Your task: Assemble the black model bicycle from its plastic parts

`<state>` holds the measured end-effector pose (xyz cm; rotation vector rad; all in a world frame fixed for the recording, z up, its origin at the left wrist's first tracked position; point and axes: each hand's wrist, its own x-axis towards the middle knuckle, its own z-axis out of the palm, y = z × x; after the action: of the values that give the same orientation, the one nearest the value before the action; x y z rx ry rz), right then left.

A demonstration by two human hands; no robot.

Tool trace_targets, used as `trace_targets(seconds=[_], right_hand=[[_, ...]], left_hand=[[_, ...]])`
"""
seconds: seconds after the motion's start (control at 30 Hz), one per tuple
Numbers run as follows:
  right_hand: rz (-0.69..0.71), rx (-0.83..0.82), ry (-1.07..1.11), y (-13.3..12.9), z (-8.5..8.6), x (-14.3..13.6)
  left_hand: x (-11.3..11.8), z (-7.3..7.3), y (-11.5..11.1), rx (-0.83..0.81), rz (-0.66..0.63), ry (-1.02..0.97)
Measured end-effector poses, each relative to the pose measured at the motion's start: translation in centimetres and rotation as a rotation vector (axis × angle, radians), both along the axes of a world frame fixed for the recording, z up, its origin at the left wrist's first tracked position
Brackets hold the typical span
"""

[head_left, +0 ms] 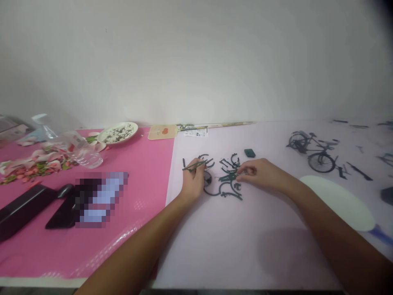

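My left hand (pixel 194 180) is closed on a thin dark green model bicycle frame (pixel 193 165), held just above the pale table cover. Beside its fingers lie a small model wheel (pixel 207 177) and curved mudguard-like strips (pixel 208 160). My right hand (pixel 259 174) has its thumb and forefinger bent together at the edge of a cluster of small green plastic parts (pixel 227 178). What those fingertips hold, if anything, is too small to make out. A little dark green block (pixel 249 153) sits behind the right hand.
At the right stand a black model bicycle (pixel 316 153) and a white oval plate (pixel 340 203), with loose dark pieces around them. On the pink cover at the left are a phone (pixel 63 211), a black case (pixel 27 207), a plastic bottle (pixel 81 151), artificial flowers (pixel 37 166) and a plate (pixel 106 139).
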<state>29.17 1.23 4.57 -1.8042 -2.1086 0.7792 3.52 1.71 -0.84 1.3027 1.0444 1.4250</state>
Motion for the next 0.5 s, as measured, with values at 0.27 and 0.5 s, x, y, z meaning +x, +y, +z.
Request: trace_targets(seconds=[0.27, 0.5], right_hand=[[0.018, 0.068, -0.044, -0.17, -0.48, 0.2], [-0.002, 0.153, 0.03, -0.28, -0.35, -0.16]], left_hand=[[-0.21, 1.02, -0.65, -0.088, -0.048, 0.068], [-0.16, 0.93, -0.54, -0.053, -0.024, 0.122]])
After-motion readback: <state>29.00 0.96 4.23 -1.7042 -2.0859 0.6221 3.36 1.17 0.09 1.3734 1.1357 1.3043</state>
